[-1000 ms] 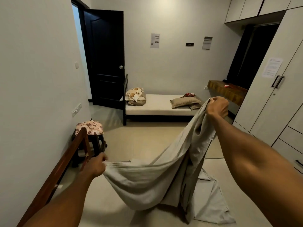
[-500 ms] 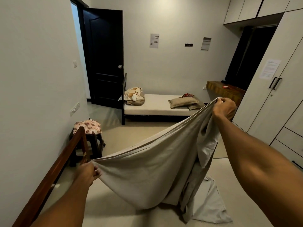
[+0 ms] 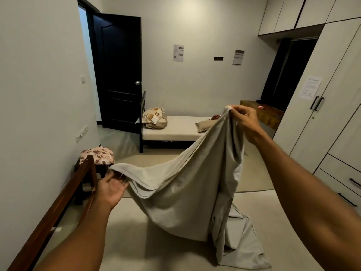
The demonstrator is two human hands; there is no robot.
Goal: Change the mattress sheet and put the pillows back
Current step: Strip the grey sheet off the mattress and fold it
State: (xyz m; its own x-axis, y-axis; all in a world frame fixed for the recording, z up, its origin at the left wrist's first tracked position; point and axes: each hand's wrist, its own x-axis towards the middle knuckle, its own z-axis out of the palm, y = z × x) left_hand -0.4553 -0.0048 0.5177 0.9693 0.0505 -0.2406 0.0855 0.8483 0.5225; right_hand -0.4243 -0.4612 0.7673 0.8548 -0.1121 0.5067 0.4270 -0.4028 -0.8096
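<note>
Sheet (image 3: pixel 187 184) pinched high by right hand (image 3: pixel 245 119); left hand (image 3: pixel 112 187), earlier gripping, now open under hem, near bedframe (image 3: pixel 64 194).

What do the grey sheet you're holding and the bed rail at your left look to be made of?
Sheet: thin woven cloth, probably cotton or a blend, matte grey; it drapes in soft folds and shows a stitched hem near the left hand. The right hand pinches its raised corner. Rail: looks like wood with a reddish-brown, slightly glossy finish.
</note>
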